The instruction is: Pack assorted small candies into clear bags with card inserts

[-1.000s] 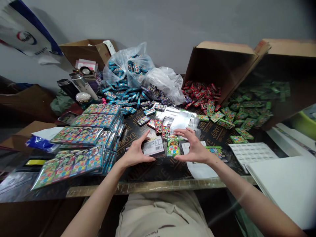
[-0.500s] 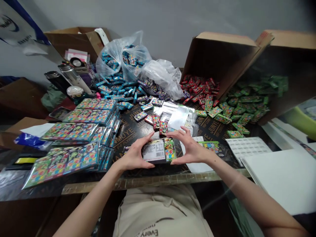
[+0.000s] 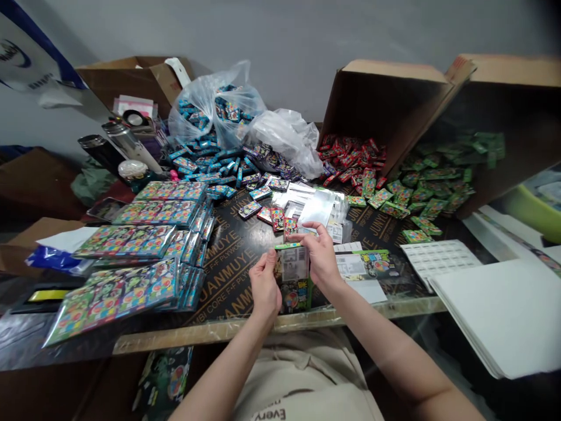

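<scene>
Black plywood board point(image 3: 223, 263) below — printed packet point(image 3: 293, 275) no longer flat, upright, clenched between left hand point(image 3: 264, 286) and right hand point(image 3: 319, 260).

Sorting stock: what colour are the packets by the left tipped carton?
Red packets, best in the head view.

Packet stacks point(image 3: 125, 241) left, tipped carton point(image 3: 377, 111) right

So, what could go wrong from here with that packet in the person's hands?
The green-edged packet, held by the left hand and right hand, is close to the board's front edge. A slip could perhaps send it over, toward the printed pack lying below. The stacks of printed packs might also slide if nudged and mix with the loose blue packets.
</scene>
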### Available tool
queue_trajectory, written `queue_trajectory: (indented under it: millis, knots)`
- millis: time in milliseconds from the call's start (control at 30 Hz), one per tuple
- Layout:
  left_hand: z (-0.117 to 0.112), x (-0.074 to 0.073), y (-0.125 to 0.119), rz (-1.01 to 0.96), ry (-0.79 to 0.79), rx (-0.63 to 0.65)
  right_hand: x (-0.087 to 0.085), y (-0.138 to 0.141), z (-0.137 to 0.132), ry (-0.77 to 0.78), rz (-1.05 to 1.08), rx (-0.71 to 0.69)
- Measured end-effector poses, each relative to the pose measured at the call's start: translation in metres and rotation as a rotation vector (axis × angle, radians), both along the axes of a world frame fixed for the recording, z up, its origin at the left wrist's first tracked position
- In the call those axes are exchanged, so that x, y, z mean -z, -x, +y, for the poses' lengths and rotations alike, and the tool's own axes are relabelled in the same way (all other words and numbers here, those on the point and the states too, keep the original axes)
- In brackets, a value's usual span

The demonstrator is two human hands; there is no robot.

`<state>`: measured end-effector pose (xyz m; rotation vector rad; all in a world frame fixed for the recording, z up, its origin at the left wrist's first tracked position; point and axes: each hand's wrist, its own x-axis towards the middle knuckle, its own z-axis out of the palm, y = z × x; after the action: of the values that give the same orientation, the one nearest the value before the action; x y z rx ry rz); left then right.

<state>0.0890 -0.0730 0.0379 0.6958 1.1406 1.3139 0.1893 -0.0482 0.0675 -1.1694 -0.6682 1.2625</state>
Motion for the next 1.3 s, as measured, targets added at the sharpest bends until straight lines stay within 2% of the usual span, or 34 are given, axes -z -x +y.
queue_trajectory:
  millis: [67, 167, 267, 333, 400, 500, 600, 700, 800, 867, 933, 1033, 1100, 1133, 1200, 1267, 1300]
  knots:
    - [0.004, -0.007, 0.0, -0.15, 0.118, -0.007, -0.002, -0.005, -0.002, -0.017, 0.088, -0.014]
    - [0.018, -0.018, 0.007, -0.294, 0.27, 0.058, -0.004, -0.014, -0.005, -0.014, 0.215, -0.048]
    - [0.029, -0.025, 0.015, -0.237, 0.301, 0.158, -0.002, -0.021, -0.005, 0.035, 0.251, -0.117]
    - [0.032, -0.032, 0.019, -0.081, 0.158, 0.183, 0.0, -0.025, -0.004, 0.07, 0.224, -0.158]
    - [0.033, -0.039, 0.024, 0.14, -0.069, 0.215, 0.002, -0.029, -0.005, 0.043, 0.113, -0.161]
    - [0.035, -0.049, 0.031, 0.421, -0.301, 0.32, 0.003, -0.036, -0.01, -0.14, -0.153, -0.142]
    - [0.042, -0.054, 0.037, 0.53, -0.295, 0.409, 0.003, -0.041, -0.015, -0.237, -0.293, -0.156]
    - [0.05, -0.057, 0.037, 0.577, -0.244, 0.485, 0.002, -0.045, -0.013, -0.21, -0.345, -0.159]
    - [0.053, -0.06, 0.035, 0.635, -0.272, 0.538, 0.001, -0.047, -0.008, -0.199, -0.351, -0.193]
    - [0.05, -0.063, 0.033, 0.722, -0.359, 0.554, 0.0, -0.048, -0.009, -0.209, -0.373, -0.215]
    - [0.045, -0.065, 0.033, 0.829, -0.51, 0.552, 0.0, -0.049, -0.013, -0.253, -0.439, -0.223]
    - [0.04, -0.065, 0.034, 0.933, -0.726, 0.551, 0.0, -0.056, -0.022, -0.42, -0.594, -0.283]
    - [0.04, -0.063, 0.036, 0.982, -0.774, 0.6, 0.005, -0.07, -0.023, -0.496, -0.713, -0.336]
    - [0.041, -0.062, 0.036, 1.012, -0.784, 0.632, 0.01, -0.081, -0.021, -0.49, -0.785, -0.32]
    - [0.043, -0.061, 0.036, 1.067, -0.797, 0.684, 0.024, -0.112, -0.014, -0.379, -0.986, -0.176]
    - [0.044, -0.06, 0.035, 1.08, -0.8, 0.702, 0.045, -0.147, -0.004, -0.173, -1.24, -0.004]
    - [0.044, -0.06, 0.035, 1.074, -0.794, 0.702, 0.056, -0.164, 0.001, -0.058, -1.36, -0.008]
